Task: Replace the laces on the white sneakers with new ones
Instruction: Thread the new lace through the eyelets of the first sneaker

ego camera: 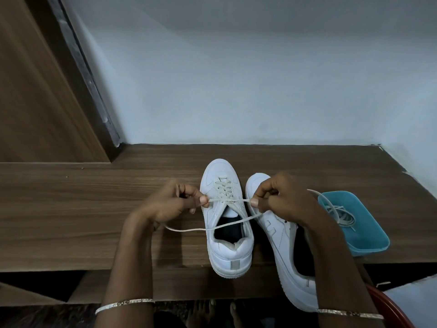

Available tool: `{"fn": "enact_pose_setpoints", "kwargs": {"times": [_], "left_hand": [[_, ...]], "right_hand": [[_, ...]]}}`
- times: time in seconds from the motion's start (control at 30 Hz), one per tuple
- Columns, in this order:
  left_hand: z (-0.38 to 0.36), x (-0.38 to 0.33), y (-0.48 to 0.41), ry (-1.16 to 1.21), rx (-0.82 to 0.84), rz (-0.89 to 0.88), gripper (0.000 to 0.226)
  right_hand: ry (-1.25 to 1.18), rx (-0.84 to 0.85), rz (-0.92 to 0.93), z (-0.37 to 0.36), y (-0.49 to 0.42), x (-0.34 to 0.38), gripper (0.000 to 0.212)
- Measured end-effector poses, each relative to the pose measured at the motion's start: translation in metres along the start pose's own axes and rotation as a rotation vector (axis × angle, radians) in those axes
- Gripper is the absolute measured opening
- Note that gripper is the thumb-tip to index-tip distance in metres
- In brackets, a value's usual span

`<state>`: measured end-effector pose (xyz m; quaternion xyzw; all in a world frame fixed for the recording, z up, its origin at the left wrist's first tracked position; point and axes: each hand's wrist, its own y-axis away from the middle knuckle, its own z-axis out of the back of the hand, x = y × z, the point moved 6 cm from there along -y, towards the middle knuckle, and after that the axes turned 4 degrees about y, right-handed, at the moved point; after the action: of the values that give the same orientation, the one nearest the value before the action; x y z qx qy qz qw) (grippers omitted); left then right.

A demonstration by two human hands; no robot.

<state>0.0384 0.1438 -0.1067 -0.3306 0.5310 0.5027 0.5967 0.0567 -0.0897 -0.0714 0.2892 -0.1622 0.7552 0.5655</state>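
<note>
Table (71, 209): dark wood grain, set against a pale wall (236, 79); brown wood panel (35, 91) at far left.

Sneaker (225, 233): white, at table centre, toe pointing far, heel at the near edge. Off-white lace (227, 200) threaded through the eyelets. Grey tab (234, 265) on the heel; any writing on it is too small to tell.

Second sneaker (279, 242): white, just right of the first and angled, heel overhanging the near edge. Partly hidden by the right forearm. Raised white mark (270, 229) on its side; not readable as letters.

Left hand (170, 202): fingers curled, thumb and forefinger pinching the lace just left of the sneaker.

Right hand (276, 195): fingers curled, pinching the lace just right of the sneaker, above the second sneaker's toe. The lace runs taut and level between the two hands, across the top eyelets. One free end slants from the right hand down across the sneaker's opening and ends under the left wrist.

Tray (369, 245): teal, at the right, near edge off the table. A coiled lace (344, 217) lies in it. A strand arcs from behind the right hand into the tray; cannot tell whether it is the same lace.

Silver bangle on each wrist: left (123, 304), right (350, 313). Red chair (390, 311) at near right.
</note>
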Motion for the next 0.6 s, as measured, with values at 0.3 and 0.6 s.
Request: {"fn": "enact_pose_setpoints", "kwargs": {"times": [0.3, 0.6], "left_hand": [[-0.031, -0.022, -0.012, 0.501, -0.023, -0.114, 0.022], [-0.040, -0.013, -0.020, 0.769, -0.074, 0.004, 0.022]], "right_hand": [[-0.561, -0.026, 0.044, -0.005, 0.003, 0.020, 0.032], [-1.352, -0.151, -0.289, -0.039, -0.003, 0.028, 0.025]]}}
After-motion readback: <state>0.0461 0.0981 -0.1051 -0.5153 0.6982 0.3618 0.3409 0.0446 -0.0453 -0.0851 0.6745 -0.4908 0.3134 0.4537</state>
